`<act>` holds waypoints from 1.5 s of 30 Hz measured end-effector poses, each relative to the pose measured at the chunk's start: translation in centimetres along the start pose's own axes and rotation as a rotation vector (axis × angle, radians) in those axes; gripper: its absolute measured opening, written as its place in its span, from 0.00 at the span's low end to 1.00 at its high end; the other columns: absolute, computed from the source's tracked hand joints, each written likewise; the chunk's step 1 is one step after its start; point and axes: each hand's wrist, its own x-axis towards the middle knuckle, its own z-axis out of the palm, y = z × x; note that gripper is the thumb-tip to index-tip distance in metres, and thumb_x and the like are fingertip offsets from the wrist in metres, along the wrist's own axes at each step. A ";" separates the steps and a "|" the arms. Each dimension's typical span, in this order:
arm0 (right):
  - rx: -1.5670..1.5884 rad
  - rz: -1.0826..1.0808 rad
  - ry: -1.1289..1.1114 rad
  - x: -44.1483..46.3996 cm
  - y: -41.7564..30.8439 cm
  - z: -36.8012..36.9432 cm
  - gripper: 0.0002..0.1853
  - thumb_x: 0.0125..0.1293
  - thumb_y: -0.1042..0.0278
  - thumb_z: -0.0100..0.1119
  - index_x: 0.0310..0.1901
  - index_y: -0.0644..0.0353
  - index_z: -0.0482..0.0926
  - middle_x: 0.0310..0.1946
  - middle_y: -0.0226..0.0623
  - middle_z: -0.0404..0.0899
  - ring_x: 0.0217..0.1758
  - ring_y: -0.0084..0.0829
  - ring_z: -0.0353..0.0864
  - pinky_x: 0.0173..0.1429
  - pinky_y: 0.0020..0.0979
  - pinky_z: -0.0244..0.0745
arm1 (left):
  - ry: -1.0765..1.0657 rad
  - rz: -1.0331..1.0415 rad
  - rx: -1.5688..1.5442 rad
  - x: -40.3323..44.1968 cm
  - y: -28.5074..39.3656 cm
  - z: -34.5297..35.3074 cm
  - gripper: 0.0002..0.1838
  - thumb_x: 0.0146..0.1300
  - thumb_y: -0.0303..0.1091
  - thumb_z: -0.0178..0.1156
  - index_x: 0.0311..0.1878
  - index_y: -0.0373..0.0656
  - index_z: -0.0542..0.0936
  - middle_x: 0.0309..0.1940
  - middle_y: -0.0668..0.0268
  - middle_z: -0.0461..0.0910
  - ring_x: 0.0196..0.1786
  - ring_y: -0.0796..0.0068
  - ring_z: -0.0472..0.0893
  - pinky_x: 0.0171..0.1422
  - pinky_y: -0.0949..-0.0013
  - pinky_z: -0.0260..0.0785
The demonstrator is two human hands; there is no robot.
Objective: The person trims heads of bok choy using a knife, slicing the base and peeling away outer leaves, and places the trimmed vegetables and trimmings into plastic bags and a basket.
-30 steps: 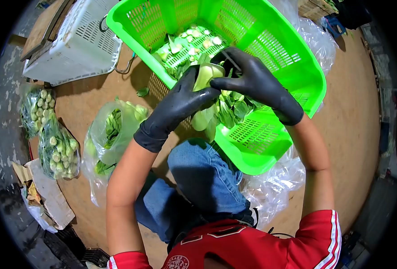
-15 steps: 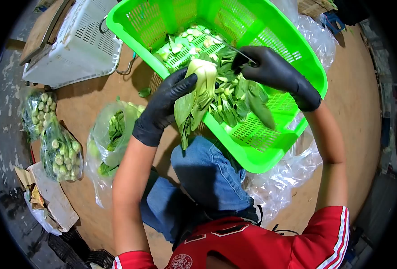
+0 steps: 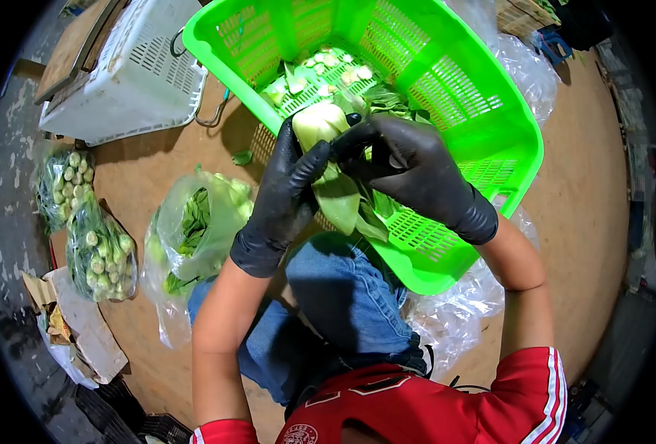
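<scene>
My left hand [image 3: 287, 189], in a black glove, is wrapped round a bok choy [image 3: 319, 126] held with its pale base up and its leaves hanging toward my knee. My gloved right hand [image 3: 405, 163] is closed against the near side of the same bok choy, fingertips at its outer stalks. A thin-bladed knife was visible in this hand a moment ago; now the fingers hide nearly all of it. Beneath both hands is the green plastic basket [image 3: 516, 126], with loose leaves and cut pale stalk ends [image 3: 331, 63] in its bottom.
Left of my arm stands an open clear bag of bok choy [image 3: 198, 229]. Farther left lie filled bags of bok choy [image 3: 102, 255]. A white crate [image 3: 132, 81] stands at upper left. Clear plastic sheeting [image 3: 461, 303] lies beside the basket, and cardboard [image 3: 87, 318] at lower left.
My right hand has come left and down from over the basket to the bok choy. My left hand has shifted slightly right, tilting the bok choy. The knife blade is no longer visible.
</scene>
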 end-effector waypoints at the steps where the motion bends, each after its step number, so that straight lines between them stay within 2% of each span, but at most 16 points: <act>1: -0.056 -0.036 -0.002 0.0 0.2 0.4 0.16 0.46 0.72 0.68 0.37 0.64 0.75 0.27 0.43 0.75 0.28 0.39 0.77 0.34 0.33 0.72 | 0.029 0.015 -0.028 0.0 -0.1 -0.1 0.27 0.64 0.30 0.54 0.64 0.44 0.58 0.56 0.61 0.68 0.58 0.69 0.70 0.61 0.64 0.66; 8: -0.104 -0.095 0.027 -0.5 1.2 2.1 0.14 0.50 0.70 0.67 0.35 0.65 0.73 0.26 0.42 0.75 0.26 0.38 0.75 0.31 0.35 0.69 | 0.152 0.157 0.034 -0.3 -1.6 0.3 0.22 0.63 0.25 0.55 0.59 0.44 0.61 0.50 0.62 0.71 0.51 0.72 0.74 0.54 0.68 0.70; 11: 0.123 0.171 0.098 -0.6 -0.1 -0.1 0.09 0.54 0.74 0.60 0.36 0.65 0.75 0.28 0.37 0.78 0.24 0.29 0.73 0.31 0.31 0.68 | 0.160 0.125 -0.075 -0.6 -0.9 -0.1 0.23 0.66 0.33 0.53 0.62 0.45 0.61 0.55 0.63 0.69 0.57 0.69 0.71 0.60 0.65 0.66; 13: 0.415 0.433 0.391 -0.9 -0.1 -3.6 0.08 0.55 0.78 0.55 0.38 0.65 0.76 0.34 0.35 0.79 0.27 0.22 0.73 0.32 0.26 0.68 | 0.163 0.147 -0.070 -0.7 -0.2 -0.7 0.23 0.68 0.41 0.49 0.63 0.44 0.61 0.54 0.62 0.71 0.57 0.67 0.72 0.62 0.63 0.66; 16: -0.296 0.248 0.227 -0.6 3.3 -5.6 0.12 0.55 0.79 0.56 0.43 0.67 0.76 0.47 0.41 0.77 0.44 0.25 0.76 0.43 0.23 0.72 | 0.073 0.105 -0.151 -1.0 0.4 -1.5 0.27 0.65 0.44 0.53 0.62 0.39 0.63 0.54 0.60 0.71 0.57 0.66 0.72 0.62 0.65 0.65; 20: 0.008 0.214 0.042 -1.4 3.2 -2.1 0.27 0.52 0.66 0.67 0.53 0.64 0.71 0.48 0.45 0.76 0.46 0.31 0.77 0.50 0.31 0.73 | 0.111 0.270 0.519 -1.0 0.5 -0.8 0.27 0.58 0.33 0.63 0.59 0.37 0.66 0.52 0.58 0.72 0.54 0.74 0.71 0.60 0.70 0.64; 23: -0.057 0.306 -0.259 -0.3 0.9 -0.2 0.34 0.49 0.58 0.71 0.55 0.67 0.69 0.42 0.44 0.77 0.44 0.33 0.76 0.52 0.31 0.70 | -0.066 0.319 1.150 -2.6 -0.5 -1.0 0.39 0.51 0.38 0.67 0.63 0.32 0.60 0.57 0.44 0.65 0.59 0.47 0.67 0.63 0.55 0.60; 25: -0.003 0.146 -0.383 -0.4 3.8 0.2 0.34 0.50 0.58 0.71 0.55 0.67 0.68 0.36 0.42 0.77 0.38 0.29 0.76 0.51 0.30 0.70 | -0.148 0.264 1.245 -5.4 1.2 -1.9 0.43 0.53 0.40 0.66 0.67 0.33 0.55 0.65 0.45 0.58 0.68 0.50 0.57 0.70 0.59 0.49; 27: -0.011 0.188 -0.373 5.1 5.0 -3.2 0.32 0.52 0.54 0.68 0.54 0.66 0.70 0.37 0.42 0.78 0.40 0.32 0.76 0.51 0.33 0.70 | -0.016 0.233 1.173 -8.8 5.8 -2.2 0.41 0.50 0.34 0.67 0.65 0.32 0.58 0.64 0.47 0.60 0.68 0.54 0.60 0.70 0.59 0.52; 29: 0.046 0.283 -0.377 8.3 4.6 -5.9 0.31 0.55 0.51 0.65 0.53 0.64 0.71 0.39 0.41 0.78 0.41 0.34 0.76 0.52 0.35 0.70 | 0.373 0.130 1.003 -13.7 8.7 -3.0 0.30 0.53 0.32 0.62 0.59 0.32 0.66 0.57 0.53 0.70 0.61 0.60 0.69 0.65 0.60 0.61; 31: 0.124 0.298 -0.182 14.5 3.4 -11.1 0.30 0.57 0.50 0.62 0.54 0.65 0.71 0.35 0.40 0.78 0.36 0.31 0.75 0.46 0.32 0.69 | 0.554 0.410 0.870 -17.6 9.1 -6.8 0.25 0.57 0.31 0.59 0.57 0.33 0.68 0.53 0.53 0.73 0.55 0.62 0.74 0.60 0.62 0.66; 35: 0.275 -0.010 0.299 22.8 -4.0 -15.3 0.30 0.60 0.48 0.56 0.55 0.66 0.70 0.28 0.38 0.78 0.28 0.25 0.73 0.36 0.27 0.68 | 0.835 0.450 0.821 -22.7 10.0 -12.9 0.15 0.59 0.19 0.51 0.51 0.31 0.72 0.46 0.55 0.77 0.48 0.65 0.78 0.53 0.66 0.72; 38: 0.158 -0.018 -0.023 19.6 -4.6 -6.3 0.30 0.63 0.46 0.52 0.57 0.66 0.69 0.23 0.36 0.78 0.21 0.21 0.72 0.27 0.23 0.67 | 0.872 0.297 0.875 -24.2 9.3 -15.7 0.08 0.58 0.21 0.53 0.39 0.31 0.78 0.36 0.58 0.79 0.39 0.69 0.79 0.46 0.69 0.73; 41: 0.283 0.556 -0.592 13.3 -2.4 6.5 0.30 0.63 0.46 0.52 0.55 0.66 0.70 0.20 0.34 0.76 0.17 0.19 0.70 0.21 0.21 0.64 | 0.708 -0.137 1.008 -24.5 6.1 -21.4 0.09 0.57 0.27 0.55 0.39 0.35 0.81 0.32 0.57 0.82 0.36 0.70 0.80 0.44 0.69 0.70; 43: 0.578 0.569 -0.691 9.3 -1.5 13.8 0.27 0.62 0.50 0.57 0.53 0.67 0.72 0.35 0.35 0.80 0.22 0.19 0.72 0.29 0.22 0.70 | 0.525 -0.179 1.125 -23.4 3.8 -24.0 0.12 0.57 0.30 0.56 0.41 0.35 0.81 0.37 0.52 0.81 0.40 0.60 0.81 0.46 0.64 0.70; 45: 0.743 0.586 -0.824 7.6 -2.1 18.4 0.33 0.63 0.50 0.55 0.61 0.66 0.62 0.40 0.38 0.79 0.22 0.20 0.73 0.28 0.21 0.69 | 0.399 -0.155 1.209 -22.4 3.0 -25.3 0.12 0.57 0.31 0.54 0.39 0.35 0.80 0.35 0.50 0.80 0.39 0.55 0.80 0.45 0.62 0.70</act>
